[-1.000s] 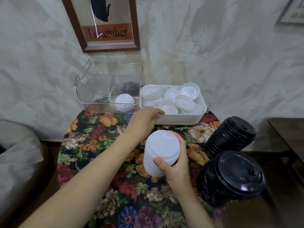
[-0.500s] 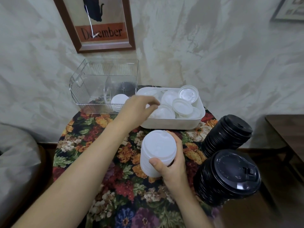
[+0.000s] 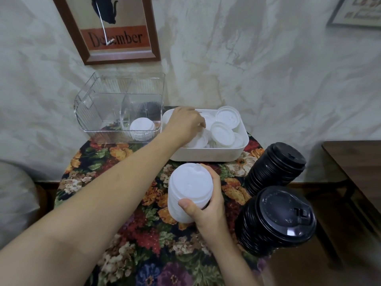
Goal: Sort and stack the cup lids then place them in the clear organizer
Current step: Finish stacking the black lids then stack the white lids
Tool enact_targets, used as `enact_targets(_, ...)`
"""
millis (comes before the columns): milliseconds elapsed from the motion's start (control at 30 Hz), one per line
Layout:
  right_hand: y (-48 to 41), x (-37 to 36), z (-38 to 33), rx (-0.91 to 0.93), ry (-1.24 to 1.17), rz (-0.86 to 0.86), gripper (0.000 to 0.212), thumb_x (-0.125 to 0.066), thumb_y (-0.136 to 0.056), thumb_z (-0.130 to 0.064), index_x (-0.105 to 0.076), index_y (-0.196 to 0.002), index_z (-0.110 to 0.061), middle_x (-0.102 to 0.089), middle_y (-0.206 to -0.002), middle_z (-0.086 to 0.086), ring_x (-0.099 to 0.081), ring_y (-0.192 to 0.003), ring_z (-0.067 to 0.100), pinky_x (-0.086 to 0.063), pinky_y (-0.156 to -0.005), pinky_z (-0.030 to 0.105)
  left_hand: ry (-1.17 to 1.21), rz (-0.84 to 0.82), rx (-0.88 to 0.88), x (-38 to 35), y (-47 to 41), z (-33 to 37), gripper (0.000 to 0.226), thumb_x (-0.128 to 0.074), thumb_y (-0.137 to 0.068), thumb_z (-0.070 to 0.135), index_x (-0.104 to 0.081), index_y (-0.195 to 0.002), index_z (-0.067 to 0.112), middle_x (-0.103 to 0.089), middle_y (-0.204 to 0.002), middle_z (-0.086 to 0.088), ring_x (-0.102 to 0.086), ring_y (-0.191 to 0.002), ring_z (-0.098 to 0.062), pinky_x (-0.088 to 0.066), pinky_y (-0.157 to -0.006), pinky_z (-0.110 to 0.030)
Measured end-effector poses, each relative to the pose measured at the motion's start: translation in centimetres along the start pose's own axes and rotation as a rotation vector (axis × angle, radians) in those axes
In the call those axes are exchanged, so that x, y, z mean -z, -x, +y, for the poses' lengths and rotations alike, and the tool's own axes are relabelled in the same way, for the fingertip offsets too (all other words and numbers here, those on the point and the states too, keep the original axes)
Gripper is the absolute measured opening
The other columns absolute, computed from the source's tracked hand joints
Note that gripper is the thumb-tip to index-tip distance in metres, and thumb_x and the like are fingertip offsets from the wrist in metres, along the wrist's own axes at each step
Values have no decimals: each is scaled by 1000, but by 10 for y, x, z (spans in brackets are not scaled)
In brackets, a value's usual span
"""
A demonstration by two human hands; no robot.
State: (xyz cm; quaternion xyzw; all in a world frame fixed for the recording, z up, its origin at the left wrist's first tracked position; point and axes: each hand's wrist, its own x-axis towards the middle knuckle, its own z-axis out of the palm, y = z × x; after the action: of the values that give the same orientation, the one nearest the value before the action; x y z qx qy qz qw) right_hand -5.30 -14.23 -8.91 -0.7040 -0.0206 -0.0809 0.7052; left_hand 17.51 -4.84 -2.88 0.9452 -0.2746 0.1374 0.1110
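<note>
A round surface (image 3: 132, 234) under a floral cloth is standing against a mottled pale wall, with a framed "December" picture (image 3: 117, 32) hanging above it. Near the surface's middle, the right hand (image 3: 208, 211) is gripping a tall stack of white lids (image 3: 189, 195), with the thumb across the near side and the fingers wrapping round the far side. At twelve o'clock from that stack a white bin (image 3: 206, 156) is holding loose white lids (image 3: 222, 134). The left hand (image 3: 185, 124) is reaching into the bin, knuckles up and fingers curling down onto the lids. Whether it is pinching one is hidden beneath the hand, so I cannot tell. At eleven o'clock the clear organizer (image 3: 88, 120) is sitting just beside the bin, with a short white stack (image 3: 142, 129) lying in its right compartment. Behind that stack, dark lids (image 3: 148, 106) are showing only dimly through the ribbed plastic. At three and four o'clock two black lid stacks (image 3: 275, 168) (image 3: 276, 219) are leaning at the surface's edge.
</note>
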Motion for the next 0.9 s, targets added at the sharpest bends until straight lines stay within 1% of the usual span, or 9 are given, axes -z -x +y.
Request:
enact_targets(133,0,1,0,3,-7,-7,98,-82,-64,-78,-45,-145,-36,-59,-136,-17,-58,-129,13,-52,-98,25,148,10,69,11,8,1,13,-71,-93,28,-78,-102,22,-70,-102,-3,-60,-103,-25,-44,-90,-39)
enact_targets(267,0,0,0,15,-13,-4,100,-81,-63,-79,-45,-145,-35,-58,-136,-17,-57,-129,13,-51,-97,22,387,35,172,29,22,-1,10,-74,-92,31,-73,-99,24,-68,-109,6,-57,-103,-15,-38,-85,-33)
enact_targets(400,0,0,0,23,-17,-8,101,-81,-63,-79,-44,-146,-34,-58,-136,-18,-57,-129,12,-52,-98,24,515,40,268,47,35,1,9,-75,-90,32,-71,-93,25,-69,-103,7,-53,-76,-6,-38,-69,-32)
enact_targets(467,0,0,-1,28,-20,-8,101,-81,-64,-78,-44,-146,-34,-58,-136,-19,-57,-129,11,-52,-98,24,538,29,277,54,44,2,9,-76,-89,32,-70,-91,25,-68,-100,8,-52,-73,-9,-37,-66,-32)
enact_targets(567,1,0,-2,37,-29,-9,99,-81,-64,-78,-44,-145,-34,-59,-134,-23,-58,-128,8,-51,-96,20,558,-11,295,59,61,2,8,-76,-90,32,-68,-89,29,-68,-108,10,-56,-81,-12,-42,-69,-31)
enact_targets(633,1,-1,-2,45,-33,-8,99,-81,-64,-78,-44,-144,-34,-59,-132,-24,-58,-127,6,-51,-95,18,561,-13,308,61,74,2,8,-75,-90,32,-69,-93,28,-71,-116,3,-64,-96,-21,-50,-84,-39)
enact_targets(700,0,-1,-2,55,-27,-4,98,-80,-65,-79,-44,-144,-34,-58,-133,-25,-57,-127,6,-50,-95,18,562,20,327,64,89,1,9,-74,-92,33,-70,-98,28,-73,-116,1,-65,-103,-25,-51,-94,-44)
enact_targets(833,0,0,0,70,-25,-5,98,-79,-65,-79,-44,-145,-34,-57,-135,-22,-56,-129,9,-50,-97,21,537,141,310,71,127,9,5,-70,-97,27,-67,-102,26,-69,-118,16,-61,-103,-14,-41,-87,-13)
enact_targets(900,0,0,1,73,-23,-5,98,-79,-66,-79,-44,-145,-34,-56,-137,-20,-56,-131,12,-51,-99,24,527,214,274,72,147,14,5,-69,-98,22,-65,-101,24,-69,-122,14,-62,-106,-12,-38,-85,-6)
